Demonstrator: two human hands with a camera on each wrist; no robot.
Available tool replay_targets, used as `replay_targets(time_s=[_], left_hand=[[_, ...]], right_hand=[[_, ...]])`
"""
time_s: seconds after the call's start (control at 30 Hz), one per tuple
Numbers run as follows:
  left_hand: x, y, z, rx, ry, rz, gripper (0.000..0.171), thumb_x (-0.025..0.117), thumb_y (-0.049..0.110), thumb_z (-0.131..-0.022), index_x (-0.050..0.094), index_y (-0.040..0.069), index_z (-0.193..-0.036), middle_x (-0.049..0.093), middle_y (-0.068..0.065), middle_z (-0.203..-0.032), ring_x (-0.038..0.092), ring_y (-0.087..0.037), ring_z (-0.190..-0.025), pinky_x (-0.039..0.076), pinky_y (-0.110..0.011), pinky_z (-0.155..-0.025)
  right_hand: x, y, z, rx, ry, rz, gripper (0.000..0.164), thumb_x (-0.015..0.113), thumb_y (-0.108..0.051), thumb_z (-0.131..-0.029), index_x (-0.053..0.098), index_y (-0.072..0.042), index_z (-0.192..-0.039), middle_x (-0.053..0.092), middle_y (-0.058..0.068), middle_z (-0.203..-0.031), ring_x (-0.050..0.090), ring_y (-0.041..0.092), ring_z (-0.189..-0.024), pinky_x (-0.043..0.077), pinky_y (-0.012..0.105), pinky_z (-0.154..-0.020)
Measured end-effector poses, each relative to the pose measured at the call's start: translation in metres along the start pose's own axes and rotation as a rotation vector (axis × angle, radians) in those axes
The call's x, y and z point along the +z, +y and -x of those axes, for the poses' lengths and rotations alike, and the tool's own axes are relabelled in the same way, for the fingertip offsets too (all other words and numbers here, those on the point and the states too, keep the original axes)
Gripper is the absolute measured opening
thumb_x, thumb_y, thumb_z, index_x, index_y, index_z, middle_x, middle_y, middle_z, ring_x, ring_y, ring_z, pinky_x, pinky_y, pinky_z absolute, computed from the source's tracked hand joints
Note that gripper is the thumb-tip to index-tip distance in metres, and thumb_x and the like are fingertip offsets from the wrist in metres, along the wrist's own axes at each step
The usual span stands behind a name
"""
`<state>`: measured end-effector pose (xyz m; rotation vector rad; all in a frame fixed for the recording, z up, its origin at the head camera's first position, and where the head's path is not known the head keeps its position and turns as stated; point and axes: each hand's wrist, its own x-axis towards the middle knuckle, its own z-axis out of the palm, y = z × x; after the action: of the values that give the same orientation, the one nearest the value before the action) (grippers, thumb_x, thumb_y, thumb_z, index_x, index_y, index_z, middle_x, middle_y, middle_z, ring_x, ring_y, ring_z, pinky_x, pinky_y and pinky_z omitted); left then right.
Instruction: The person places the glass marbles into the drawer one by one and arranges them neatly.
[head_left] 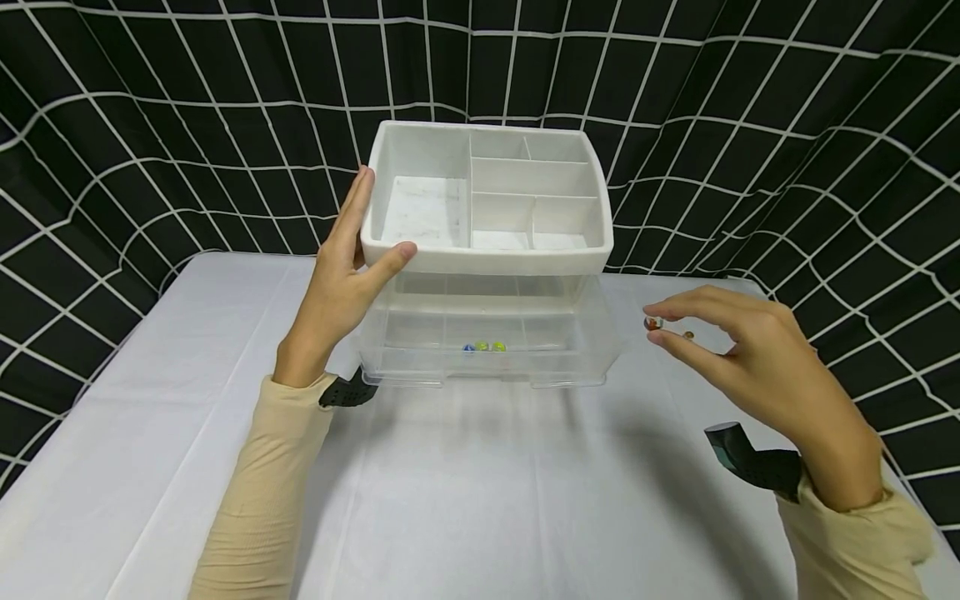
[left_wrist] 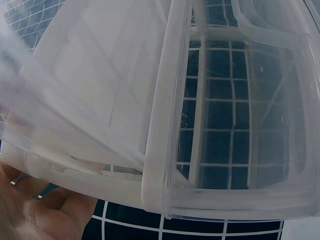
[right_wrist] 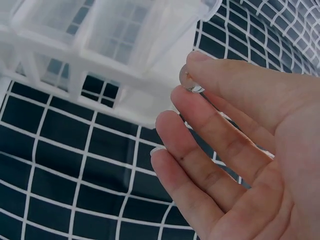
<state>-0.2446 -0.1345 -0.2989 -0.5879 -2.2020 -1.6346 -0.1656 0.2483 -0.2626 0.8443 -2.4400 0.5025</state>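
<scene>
The left hand point(head_left: 335, 283) lies at the left side of the box point(head_left: 487, 260), fingers straight along the wall and apart from the thumb, whose tip rests on the front rim. The box is white and opaque with rounded corners, its top split into one large compartment at left and five smaller ones at right. Below juts the drawer point(head_left: 487, 368), see-through and colourless; near its front sit a small blue marble point(head_left: 468, 347) and, to its right, two yellow-green marbles point(head_left: 482, 346). Further right, clear of the drawer and above the white cloth point(head_left: 450, 500), a glassy marble point(head_left: 653, 323) with an orange-red swirl is pinched between thumb and fingertip. An amber marble point(head_left: 688, 335), too small to tell more, shows through the gap in that right hand point(head_left: 757, 354)
</scene>
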Motion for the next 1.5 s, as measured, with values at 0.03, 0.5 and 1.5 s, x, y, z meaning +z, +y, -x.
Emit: replay_targets(time_s=[0.03, 0.5, 1.5], left_hand=[[0.0, 0.0, 0.0, 0.001, 0.001, -0.001, 0.083, 0.067, 0.016, -0.095, 0.016, 0.029, -0.159, 0.007, 0.016, -0.166, 0.034, -0.014, -0.145, 0.043, -0.033, -0.108], [0.0, 0.0, 0.0, 0.01, 0.006, -0.011, 0.082, 0.067, 0.017, -0.095, 0.016, 0.027, -0.159, 0.007, 0.015, -0.166, 0.036, -0.015, -0.143, 0.045, -0.029, -0.103], [0.001, 0.002, 0.0, 0.011, 0.007, -0.02, 0.082, 0.067, 0.016, -0.095, 0.016, 0.026, -0.159, 0.008, 0.014, -0.167, 0.042, -0.018, -0.136, 0.047, -0.027, -0.1]], right_hand=[[0.0, -0.001, -0.002, -0.007, 0.001, -0.002, 0.037, 0.083, 0.004, -0.071, 0.077, -0.014, -0.104, 0.076, -0.001, -0.096, 0.054, -0.013, -0.099, 0.043, 0.006, -0.069], [0.004, -0.017, -0.022, -0.06, -0.032, 0.017, 0.032, 0.084, -0.002, -0.074, 0.077, -0.014, -0.103, 0.076, -0.002, -0.097, 0.06, 0.005, -0.078, 0.042, 0.01, -0.059], [0.031, -0.041, -0.061, -0.037, -0.344, -0.128, 0.017, 0.076, -0.01, -0.087, 0.076, -0.011, -0.104, 0.076, -0.003, -0.1, 0.069, 0.01, -0.089, 0.056, 0.031, -0.073]])
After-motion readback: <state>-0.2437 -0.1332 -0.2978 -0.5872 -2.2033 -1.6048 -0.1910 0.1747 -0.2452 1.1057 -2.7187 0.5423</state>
